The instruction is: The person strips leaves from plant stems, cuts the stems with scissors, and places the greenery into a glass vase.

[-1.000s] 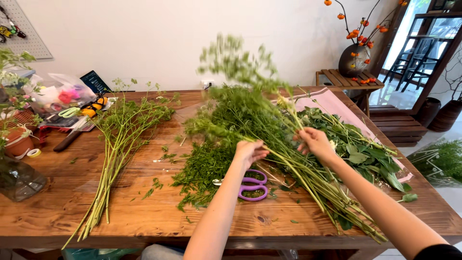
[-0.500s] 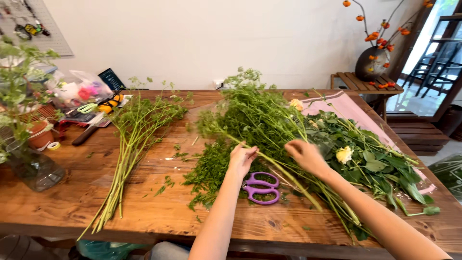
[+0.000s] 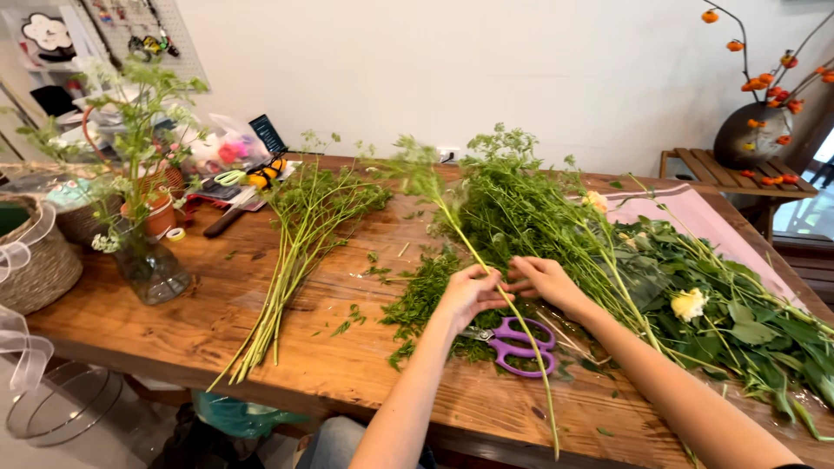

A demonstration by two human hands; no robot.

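Note:
My left hand (image 3: pixel 470 293) pinches a long green stem (image 3: pixel 452 221) that slants from its feathery top at the upper left down to the table's front edge. My right hand (image 3: pixel 542 280) touches the same stem just beside the left hand. Under both hands lie purple scissors (image 3: pixel 512 343) on a heap of cut green trimmings (image 3: pixel 421 300). A big pile of feathery stems (image 3: pixel 530 204) lies behind my hands. A separate bundle of stripped stems (image 3: pixel 287 260) lies to the left on the wooden table (image 3: pixel 174 330).
Leafy stems with pale yellow roses (image 3: pixel 689 303) lie on pink paper (image 3: pixel 704 221) at the right. A glass vase with sprigs (image 3: pixel 152 265), a wicker basket (image 3: pixel 35 260) and small tools stand at the left. A dark vase of orange berries (image 3: pixel 754 135) sits on a bench behind.
My hands drew one stem out of the big pile and brought it toward me over the scissors. The view shifted left, bringing the glass vase and basket into sight.

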